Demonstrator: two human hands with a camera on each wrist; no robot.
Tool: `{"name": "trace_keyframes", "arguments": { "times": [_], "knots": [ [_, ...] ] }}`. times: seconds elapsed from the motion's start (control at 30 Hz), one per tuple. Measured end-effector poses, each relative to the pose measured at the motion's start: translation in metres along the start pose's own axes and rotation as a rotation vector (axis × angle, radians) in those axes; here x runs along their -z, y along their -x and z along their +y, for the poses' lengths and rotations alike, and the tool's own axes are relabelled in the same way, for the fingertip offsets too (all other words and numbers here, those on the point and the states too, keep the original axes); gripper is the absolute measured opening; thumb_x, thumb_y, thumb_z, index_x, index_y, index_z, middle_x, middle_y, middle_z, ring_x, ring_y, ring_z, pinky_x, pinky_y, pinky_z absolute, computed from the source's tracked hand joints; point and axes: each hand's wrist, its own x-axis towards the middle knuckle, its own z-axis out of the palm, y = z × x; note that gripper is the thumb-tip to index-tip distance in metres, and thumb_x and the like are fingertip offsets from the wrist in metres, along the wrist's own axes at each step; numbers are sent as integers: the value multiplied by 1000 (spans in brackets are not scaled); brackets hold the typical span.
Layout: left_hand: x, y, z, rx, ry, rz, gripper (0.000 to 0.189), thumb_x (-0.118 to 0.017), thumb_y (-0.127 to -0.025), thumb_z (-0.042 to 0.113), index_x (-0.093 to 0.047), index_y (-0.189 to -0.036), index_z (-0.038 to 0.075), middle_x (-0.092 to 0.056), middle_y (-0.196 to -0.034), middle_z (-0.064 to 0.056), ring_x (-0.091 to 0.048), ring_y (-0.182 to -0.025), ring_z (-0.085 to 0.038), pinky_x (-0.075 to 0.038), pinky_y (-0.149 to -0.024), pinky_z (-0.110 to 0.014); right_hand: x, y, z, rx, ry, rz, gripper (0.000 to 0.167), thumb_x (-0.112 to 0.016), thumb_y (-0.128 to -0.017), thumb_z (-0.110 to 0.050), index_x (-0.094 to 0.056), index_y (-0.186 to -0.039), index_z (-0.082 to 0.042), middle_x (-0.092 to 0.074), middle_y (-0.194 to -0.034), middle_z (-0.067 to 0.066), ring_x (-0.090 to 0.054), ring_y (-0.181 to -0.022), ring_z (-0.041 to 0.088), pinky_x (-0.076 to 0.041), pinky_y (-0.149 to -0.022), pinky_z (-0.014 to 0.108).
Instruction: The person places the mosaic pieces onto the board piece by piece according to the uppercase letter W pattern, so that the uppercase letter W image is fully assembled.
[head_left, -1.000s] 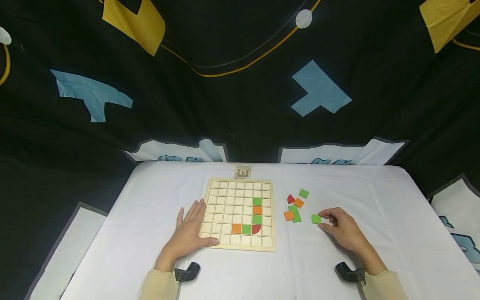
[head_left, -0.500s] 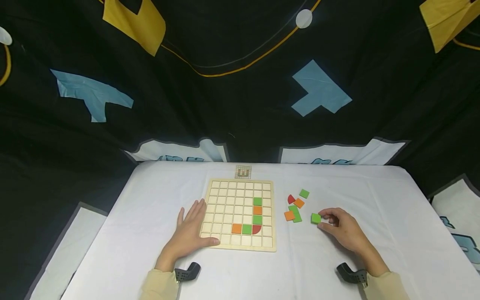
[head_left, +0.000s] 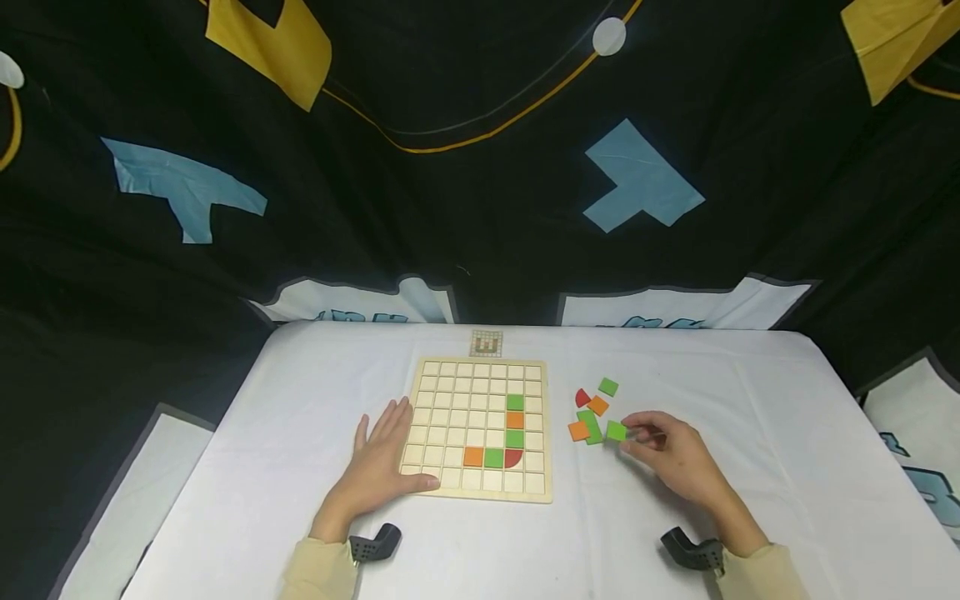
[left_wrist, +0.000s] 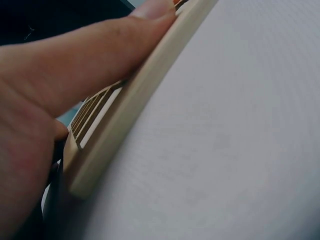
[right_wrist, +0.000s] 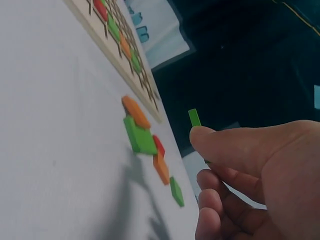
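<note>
A wooden grid board (head_left: 450,400) lies on the white table, with green, orange and red tiles in some of its squares; they form a bent line at the lower right. My left hand (head_left: 378,462) rests flat on the board's left edge, fingers spread and thumb along the near edge. In the left wrist view the thumb (left_wrist: 100,55) lies on the wooden rim. My right hand (head_left: 675,458) pinches a square green tile (head_left: 617,431) between thumb and fingertips. The right wrist view shows that tile held above the table.
Right of the board lie loose pieces: an orange tile (head_left: 578,431) overlapping green ones, another orange tile (head_left: 597,406), a red quarter-circle (head_left: 582,398) and a green tile (head_left: 608,387). A small grid pattern card (head_left: 486,343) sits behind the board. A dark curtain (head_left: 450,233) hangs beyond.
My right hand has moved a little left with the green tile, bringing it close to the loose pieces. The left hand has stayed in place on the board.
</note>
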Motion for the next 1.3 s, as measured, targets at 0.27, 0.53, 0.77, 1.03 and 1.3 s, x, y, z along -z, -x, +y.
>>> {"name": "trace_keyframes", "arguments": {
  "times": [0.27,0.53,0.77,1.03,1.3],
  "knots": [
    [1,0,0,-5,6,5,128,-78,-69,69,-23,-156,-7,-19,-164,-21,-13,-152,-40,6,-116,-66,-11,-5,-16,31,-48,19,29,-80,-85,-13,-70,-112,-5,-63,-88,1,-57,-81,18,-48,-66,24],
    [0,0,0,0,1,2,128,-78,-69,69,-23,-156,-6,-19,-164,-21,-12,-152,-39,6,-116,-66,-26,-8,-30,62,-61,16,28,-81,-83,-12,-71,-108,-5,-62,-87,1,-57,-79,18,-48,-64,26],
    [0,0,0,4,4,-1,128,-78,-69,70,-23,-156,-7,-19,-164,-21,-12,-153,-39,7,-116,-66,-37,-14,-43,98,-93,-15,25,-81,-82,-10,-72,-105,-9,-62,-86,-1,-57,-79,17,-47,-65,25],
    [0,-1,0,9,11,-4,128,-79,-69,69,-22,-156,-6,-18,-165,-20,-11,-153,-38,7,-117,-65,-49,-21,-55,120,-133,-48,22,-80,-83,-10,-71,-104,-9,-60,-85,-2,-56,-77,16,-46,-64,25],
    [0,-1,-1,14,15,-6,129,-79,-68,69,-22,-156,-6,-18,-165,-20,-11,-153,-38,8,-117,-65,-64,-27,-64,149,-200,-97,23,-79,-83,-8,-71,-105,-8,-58,-82,-1,-54,-73,17,-45,-61,25]
  ]
}}
